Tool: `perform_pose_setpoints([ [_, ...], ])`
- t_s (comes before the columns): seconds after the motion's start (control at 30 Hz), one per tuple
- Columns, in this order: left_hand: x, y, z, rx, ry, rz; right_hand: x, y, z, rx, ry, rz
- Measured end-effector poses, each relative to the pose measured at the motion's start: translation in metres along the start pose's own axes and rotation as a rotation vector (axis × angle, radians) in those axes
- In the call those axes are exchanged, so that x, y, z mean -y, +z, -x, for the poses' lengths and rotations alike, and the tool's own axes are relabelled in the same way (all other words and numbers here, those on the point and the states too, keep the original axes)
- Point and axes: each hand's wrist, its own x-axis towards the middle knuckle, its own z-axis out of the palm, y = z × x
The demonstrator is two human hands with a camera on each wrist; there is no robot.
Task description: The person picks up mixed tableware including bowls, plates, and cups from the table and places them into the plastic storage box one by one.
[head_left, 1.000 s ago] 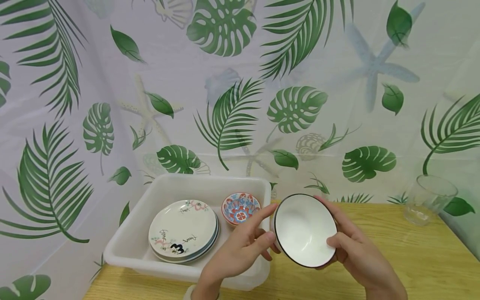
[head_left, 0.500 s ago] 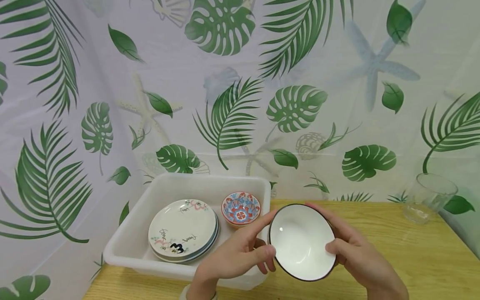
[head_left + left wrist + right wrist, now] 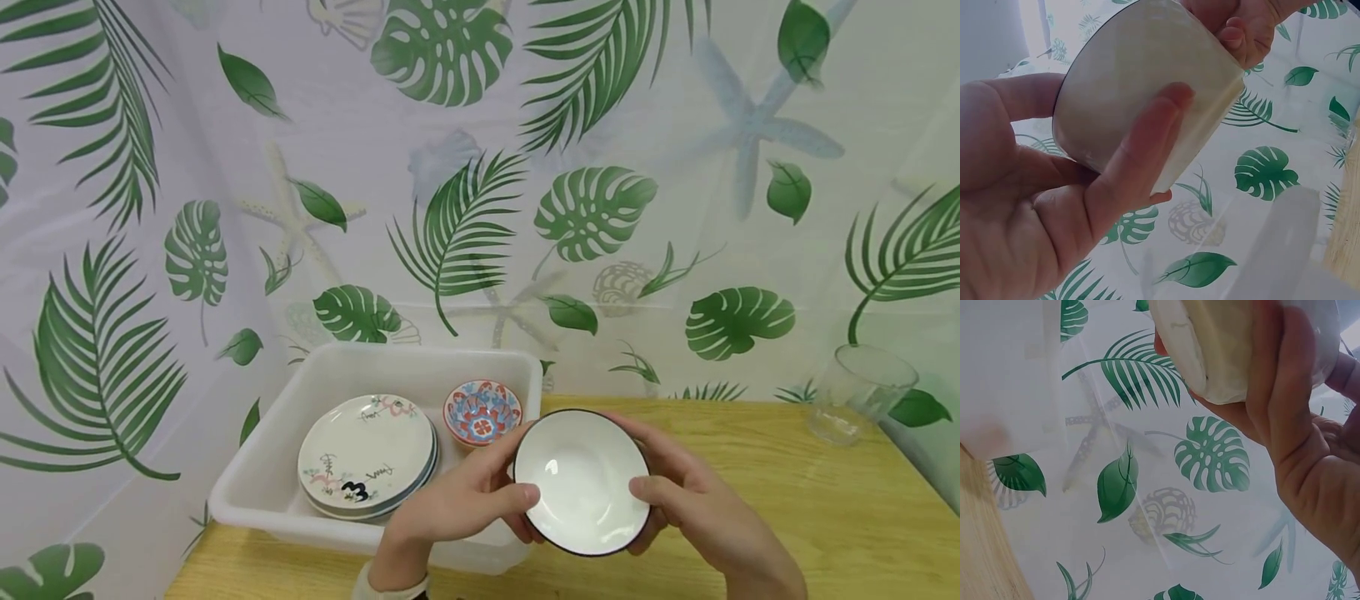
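Between both hands is a white bowl (image 3: 583,483) with a thin dark rim, its inside tilted toward the head camera. My left hand (image 3: 457,504) grips its left side, thumb over the rim and fingers beneath. On the opposite side my right hand (image 3: 697,500) holds it the same way. In the left wrist view, fingers lie along the pale outer wall of the bowl (image 3: 1129,81). From the right wrist, the foot of the bowl (image 3: 1210,356) shows with fingers wrapped across it. The bowl hangs above the table, just right of a white plastic tub (image 3: 258,487).
In the tub lie stacked plates (image 3: 367,454), the top one cream with painted marks, and a red-and-blue patterned bowl (image 3: 482,412). A clear glass (image 3: 862,392) stands at the right back of the wooden table (image 3: 817,492). A leaf-printed sheet (image 3: 637,125) hangs behind.
The bowl has moved left and slightly down, and its inside now faces the head camera more squarely. The left hand's index finger and thumb have closed around its left rim.
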Motion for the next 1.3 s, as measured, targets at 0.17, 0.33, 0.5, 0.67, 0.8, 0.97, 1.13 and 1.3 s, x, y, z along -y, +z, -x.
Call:
perform_pose_setpoints([
  [0.17,-0.004,-0.010,0.004,-0.023,-0.063,0.001,-0.002,0.006,-0.005,0.070,-0.087,-0.060],
  [0.33,-0.015,-0.027,0.002,-0.040,-0.152,-0.026,-0.001,0.018,-0.011,0.089,-0.118,-0.078],
  [0.5,-0.026,-0.051,-0.004,-0.021,-0.217,-0.057,-0.001,0.028,-0.017,0.113,-0.129,-0.116],
  [0.67,-0.033,-0.078,-0.010,0.038,-0.238,-0.080,-0.003,0.036,-0.021,0.106,-0.119,-0.093],
  [0.8,-0.037,-0.098,-0.016,0.087,-0.267,-0.081,-0.003,0.041,-0.023,0.104,-0.103,-0.068],
  [0.97,-0.037,-0.120,-0.027,0.095,-0.329,-0.080,-0.003,0.045,-0.025,0.071,-0.075,-0.030],
  [1.13,-0.029,-0.138,-0.034,0.027,-0.367,-0.045,-0.006,0.046,-0.028,0.036,-0.021,0.004],
  [1.3,-0.013,-0.155,-0.036,-0.021,-0.372,-0.019,-0.011,0.048,-0.033,-0.009,0.049,0.027],
])
